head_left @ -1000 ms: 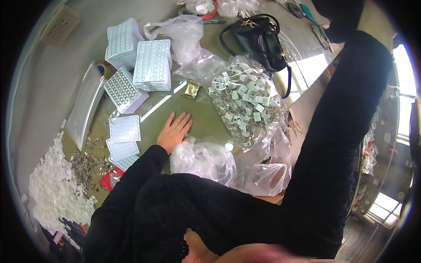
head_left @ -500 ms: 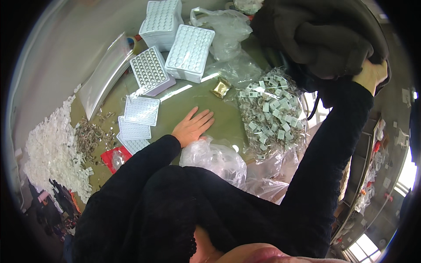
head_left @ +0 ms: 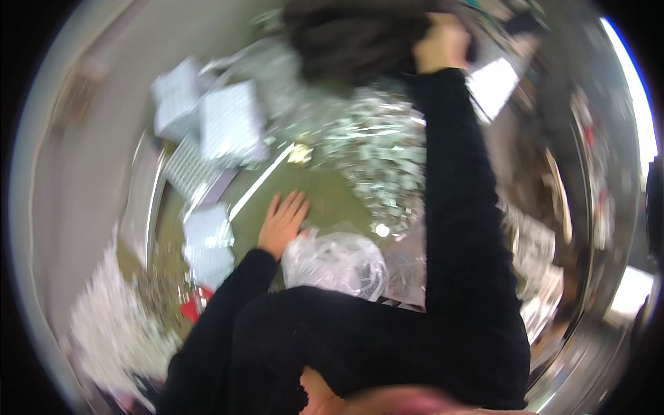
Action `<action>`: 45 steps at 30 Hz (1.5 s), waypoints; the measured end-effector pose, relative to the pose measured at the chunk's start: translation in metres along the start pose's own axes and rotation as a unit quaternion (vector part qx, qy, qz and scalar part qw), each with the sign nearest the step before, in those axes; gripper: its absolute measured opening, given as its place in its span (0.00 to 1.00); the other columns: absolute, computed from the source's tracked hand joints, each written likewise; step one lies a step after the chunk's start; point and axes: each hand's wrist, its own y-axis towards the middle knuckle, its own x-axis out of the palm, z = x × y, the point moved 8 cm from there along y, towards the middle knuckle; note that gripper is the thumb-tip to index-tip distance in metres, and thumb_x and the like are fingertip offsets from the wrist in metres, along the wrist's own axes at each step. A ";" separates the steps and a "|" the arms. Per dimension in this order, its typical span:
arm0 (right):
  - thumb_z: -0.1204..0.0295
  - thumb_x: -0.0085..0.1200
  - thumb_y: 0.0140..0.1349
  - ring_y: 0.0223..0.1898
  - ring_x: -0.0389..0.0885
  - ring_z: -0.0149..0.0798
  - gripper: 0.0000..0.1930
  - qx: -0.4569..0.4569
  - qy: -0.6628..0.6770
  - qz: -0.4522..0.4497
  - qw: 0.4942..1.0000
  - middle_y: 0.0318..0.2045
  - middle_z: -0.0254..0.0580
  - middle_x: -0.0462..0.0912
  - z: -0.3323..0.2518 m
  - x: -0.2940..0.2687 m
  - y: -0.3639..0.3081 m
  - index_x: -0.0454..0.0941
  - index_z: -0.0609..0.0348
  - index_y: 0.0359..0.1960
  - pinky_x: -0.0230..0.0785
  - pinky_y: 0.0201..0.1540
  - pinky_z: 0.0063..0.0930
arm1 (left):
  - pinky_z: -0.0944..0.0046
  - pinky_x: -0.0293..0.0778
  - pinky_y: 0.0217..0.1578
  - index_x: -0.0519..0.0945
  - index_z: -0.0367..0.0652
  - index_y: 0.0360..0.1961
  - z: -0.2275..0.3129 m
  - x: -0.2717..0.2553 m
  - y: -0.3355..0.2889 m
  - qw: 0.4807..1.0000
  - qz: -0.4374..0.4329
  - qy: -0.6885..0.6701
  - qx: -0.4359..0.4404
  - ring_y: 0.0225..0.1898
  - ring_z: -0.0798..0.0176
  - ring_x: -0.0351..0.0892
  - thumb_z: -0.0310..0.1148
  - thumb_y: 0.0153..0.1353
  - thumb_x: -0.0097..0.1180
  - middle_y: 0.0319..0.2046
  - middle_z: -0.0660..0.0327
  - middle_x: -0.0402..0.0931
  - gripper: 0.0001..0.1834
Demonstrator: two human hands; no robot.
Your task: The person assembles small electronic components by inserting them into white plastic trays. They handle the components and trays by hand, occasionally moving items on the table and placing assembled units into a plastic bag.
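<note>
My left hand (head_left: pixel 283 223) lies flat on the olive-green table top (head_left: pixel 325 188), fingers spread, with nothing in it. Just below it sits a crumpled clear plastic bag (head_left: pixel 335 266), close to my body. At the upper right my right arm is stretched out, and my right hand (head_left: pixel 443 43) is closed on a dark bundle of cloth (head_left: pixel 353 38), perhaps a garment; its fingers are partly hidden and smeared. A small gold-coloured block (head_left: pixel 299 153) rests beyond my left hand. To the right spreads a heap of pale green-white small parts (head_left: pixel 380 149) on clear plastic.
At the back left stand stacks of white gridded trays (head_left: pixel 232 123), with flat white sheets (head_left: pixel 209 238) nearer me. A pile of small white pieces (head_left: pixel 117 321) covers the left corner. Beside it is a red packet (head_left: pixel 196 304). Clear plastic bags (head_left: pixel 277 76) lie behind.
The whole view has turned and blurred. My right hand, with the dark cloth, appears farther left and farther away. My left hand stays flat on the table.
</note>
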 end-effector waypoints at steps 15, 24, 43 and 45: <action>0.79 0.54 0.66 0.49 0.77 0.32 0.14 0.323 0.602 0.083 0.726 0.47 0.41 0.79 -0.106 -0.171 -0.193 0.69 0.66 0.52 0.71 0.51 0.27 | 0.42 0.42 0.72 0.66 0.39 0.66 0.003 0.028 0.003 0.996 0.038 0.074 0.041 0.72 0.50 0.54 0.39 0.48 0.61 0.68 0.50 0.61 0.41; 0.68 0.68 0.51 0.64 0.66 0.55 0.38 0.304 0.256 -0.270 0.877 0.61 0.51 0.69 -0.247 -0.273 -0.440 0.65 0.58 0.64 0.61 0.63 0.48 | 0.44 0.45 0.71 0.68 0.42 0.65 -0.007 0.034 -0.004 0.989 0.094 0.085 0.080 0.72 0.54 0.55 0.39 0.59 0.51 0.68 0.53 0.62 0.31; 0.75 0.62 0.55 0.54 0.76 0.47 0.24 0.329 0.483 -0.038 0.811 0.51 0.49 0.78 -0.337 -0.222 -0.471 0.73 0.58 0.55 0.67 0.58 0.38 | 0.59 0.73 0.55 0.68 0.35 0.63 0.120 0.026 -0.163 0.630 -0.139 -0.744 -0.174 0.55 0.59 0.75 0.36 0.66 0.57 0.58 0.54 0.72 0.28; 0.76 0.63 0.54 0.53 0.75 0.47 0.24 0.329 0.510 -0.042 0.793 0.50 0.49 0.78 -0.354 -0.243 -0.450 0.73 0.58 0.54 0.67 0.57 0.38 | 0.61 0.77 0.50 0.70 0.36 0.61 0.111 0.014 -0.178 0.608 -0.136 -0.754 -0.206 0.50 0.61 0.79 0.35 0.66 0.57 0.54 0.57 0.75 0.25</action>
